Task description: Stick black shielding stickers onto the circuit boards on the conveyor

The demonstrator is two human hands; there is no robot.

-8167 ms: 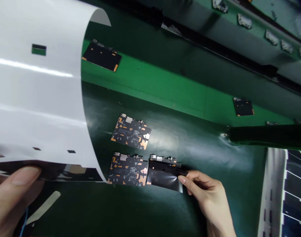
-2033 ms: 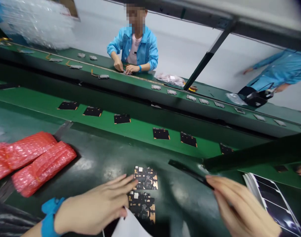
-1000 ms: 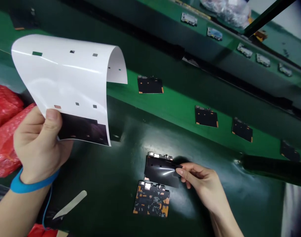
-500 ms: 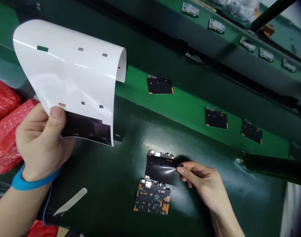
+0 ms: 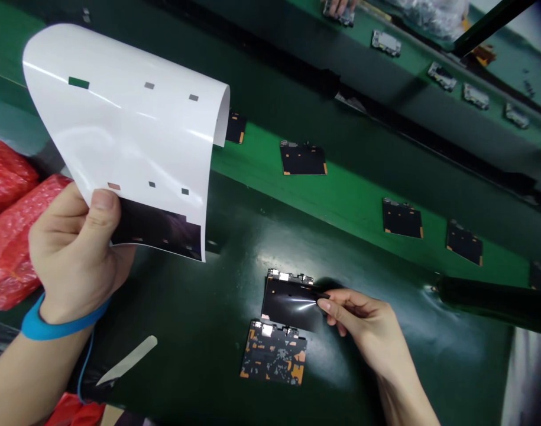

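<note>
My left hand (image 5: 75,251), with a blue wristband, is closed on the lower corner of a curled white backing sheet (image 5: 132,136) that still carries a strip of black film at its bottom edge. My right hand (image 5: 363,328) pinches the right edge of a glossy black film (image 5: 290,302) lying over a circuit board on the dark mat (image 5: 208,331). Just below it lies a bare circuit board (image 5: 274,352) with orange and grey patches, untouched.
Red bubble-wrap bundles (image 5: 8,231) lie at the left. A pale flat strip (image 5: 128,367) rests on the mat near my left wrist. Film-covered boards (image 5: 303,160) ride the green conveyor behind. A dark roller (image 5: 492,296) is at the right; small parts (image 5: 388,41) line the far belt.
The boards on the green conveyor have drifted to the right and a further one appears behind the sheet. My left hand raised the sheet slightly. My right hand stays on the film.
</note>
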